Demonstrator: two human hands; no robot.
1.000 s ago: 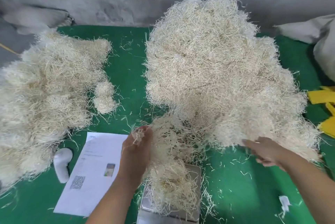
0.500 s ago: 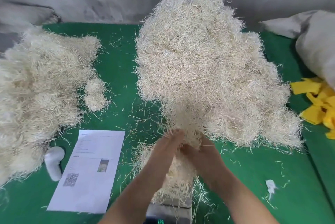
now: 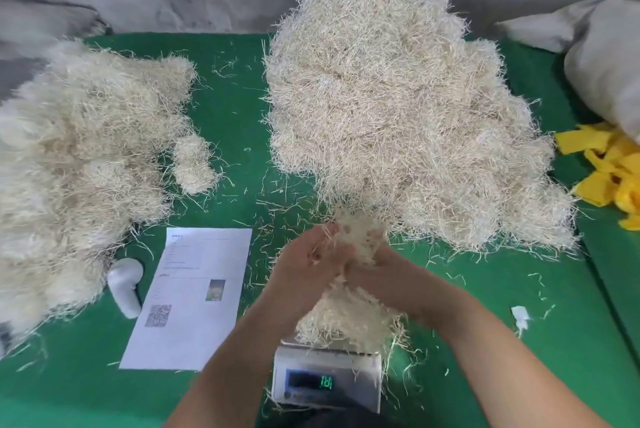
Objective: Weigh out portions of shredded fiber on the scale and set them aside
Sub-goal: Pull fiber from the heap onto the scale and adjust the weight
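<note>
Both hands have come together above the small grey digital scale [image 3: 327,380]: the left hand [image 3: 306,259] and right hand [image 3: 375,272] pinch a pale tuft of shredded fiber [image 3: 360,237] between curled fingers, over the heap already on the pan. A second ago the right hand was reaching, fingers loose, at the big pale fiber pile [image 3: 398,109]. This looks like topping up the portion; the green readout is too blurred to read.

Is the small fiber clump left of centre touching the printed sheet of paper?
Apart. The head view shows the small fiber clump lying well beyond the printed sheet, with a band of bare green table cover and loose strands between them.
</note>
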